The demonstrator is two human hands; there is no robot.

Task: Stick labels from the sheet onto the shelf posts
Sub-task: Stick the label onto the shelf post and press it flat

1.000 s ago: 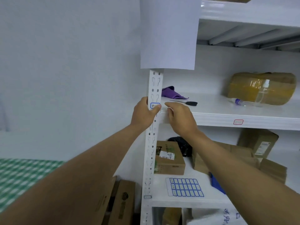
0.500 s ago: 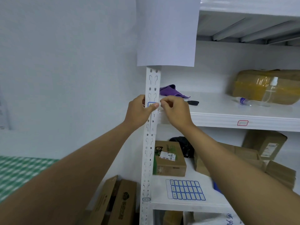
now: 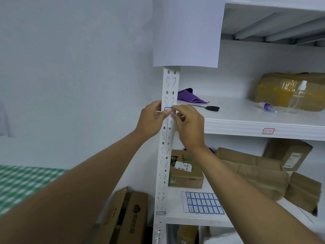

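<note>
A white perforated shelf post [image 3: 166, 155] runs up the middle of the view. A small blue-bordered label [image 3: 168, 109] sits on the post at the level of the middle shelf. My left hand [image 3: 152, 120] wraps the post from the left with its thumb pressed on the label. My right hand [image 3: 189, 124] comes in from the right, with fingertips touching the label's right end. The label sheet [image 3: 203, 202], with blue-framed stickers, lies flat on the lower shelf. Another label [image 3: 160, 213] is stuck low on the post.
White paper [image 3: 186, 32] hangs over the post top. On the middle shelf [image 3: 246, 124] lie a purple cloth [image 3: 189, 97], black scissors [image 3: 210, 107], a spray bottle [image 3: 297, 99] and a taped parcel [image 3: 288, 90]; a red label [image 3: 268, 131] marks its edge. Cardboard boxes [image 3: 186, 169] fill the lower shelf and floor.
My right hand moved from the shelf edge onto the label and now pinches at its right end. The view shifted slightly upward. My left hand stayed on the post.
</note>
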